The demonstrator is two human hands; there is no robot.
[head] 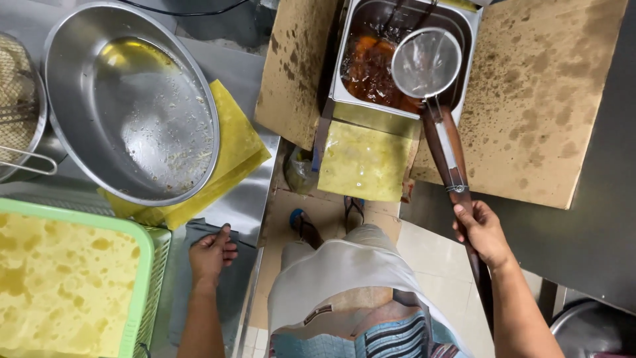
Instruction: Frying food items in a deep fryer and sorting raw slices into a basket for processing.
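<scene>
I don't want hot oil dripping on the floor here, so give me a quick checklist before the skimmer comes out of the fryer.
1. Grip on the handle: right hand is closed round the skimmer handle; ok.
2. Skimmer over the fryer: mesh sits above the oil; ok.
3. Food in the mesh: none seen; cannot tell for sure.
4. Landing spot: large steel bowl stands open on the counter; ok.
5. Left hand: rests on the counter edge, holding nothing; ok.
6. Floor cover: stained cardboard flanks the fryer; ok.
</scene>
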